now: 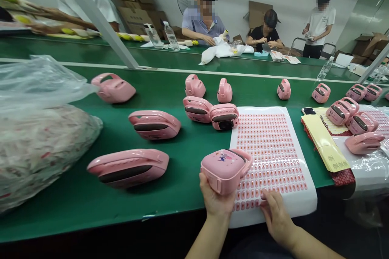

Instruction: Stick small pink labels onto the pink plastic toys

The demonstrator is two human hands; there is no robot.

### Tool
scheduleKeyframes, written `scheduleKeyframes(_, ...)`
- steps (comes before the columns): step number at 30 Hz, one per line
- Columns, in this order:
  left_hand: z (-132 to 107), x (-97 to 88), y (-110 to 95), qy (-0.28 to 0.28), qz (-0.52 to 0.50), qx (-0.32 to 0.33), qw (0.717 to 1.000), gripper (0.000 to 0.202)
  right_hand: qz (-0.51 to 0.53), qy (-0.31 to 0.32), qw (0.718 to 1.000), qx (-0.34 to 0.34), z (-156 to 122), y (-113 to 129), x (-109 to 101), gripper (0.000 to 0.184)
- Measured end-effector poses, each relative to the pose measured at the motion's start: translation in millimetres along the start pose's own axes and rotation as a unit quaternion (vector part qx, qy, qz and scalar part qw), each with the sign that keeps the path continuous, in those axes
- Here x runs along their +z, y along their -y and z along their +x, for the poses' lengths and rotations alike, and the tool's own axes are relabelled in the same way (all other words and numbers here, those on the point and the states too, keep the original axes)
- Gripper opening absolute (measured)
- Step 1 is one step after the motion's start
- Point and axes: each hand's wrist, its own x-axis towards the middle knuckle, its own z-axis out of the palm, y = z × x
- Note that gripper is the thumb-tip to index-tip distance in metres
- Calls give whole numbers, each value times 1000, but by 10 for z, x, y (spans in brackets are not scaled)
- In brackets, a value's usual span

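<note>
- Right hand (278,218) on the sticker sheet (270,158), fingers (266,199) pressed together against its lower part
- Left hand (214,200) cups a pink handled case (225,170), fingers (206,188) spread beneath it, at the sheet's left edge, above the green conveyor belt (170,194)

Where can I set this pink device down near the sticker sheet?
Bare green conveyor belt lies left of the sticker sheet, between it and the pink handled device, beyond your left hand with the held pink device. Crowded: the right end around the yellow paper, and the sheet's top-left corner, where two devices touch.
</note>
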Motion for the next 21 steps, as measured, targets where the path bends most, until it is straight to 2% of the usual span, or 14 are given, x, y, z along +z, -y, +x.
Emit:
scheduleKeyframes(2, -19, -12, -48, 27, 57, 30, 998, 57, 81, -19, 992, 94, 171, 43, -100, 51)
scheduleKeyframes(5, -50, -57, -170, 129, 183, 83, 971, 82, 224, -35, 949, 220, 602, 121, -349, 50)
scheduleKeyframes(7, -77, -70, -253, 228, 264, 119, 930, 90, 309, -7, 920, 242, 920, 189, -508, 50)
scheduleKeyframes(10, -116, -38, -344, 352, 333, 140, 864, 85, 363, 75, 894, 252, 1268, 309, -637, 53)
scheduleKeyframes(13, -135, 19, -400, 427, 370, 160, 810, 81, 348, 170, 884, 263, 1403, 410, -640, 59)
scheduleKeyframes(15, -134, 39, -421, 459, 384, 179, 781, 82, 324, 203, 886, 262, 1419, 448, -617, 62)
scheduleKeyframes(16, -130, 40, -426, 464, 384, 178, 778, 82, 311, 211, 890, 259, 1419, 458, -608, 63)
scheduleKeyframes(17, -125, 37, -429, 460, 378, 166, 786, 81, 299, 216, 894, 253, 1417, 466, -602, 64)
scheduleKeyframes(21, -109, 12, -433, 387, 301, 43, 870, 71, 259, 230, 907, 238, 1423, 487, -613, 69)
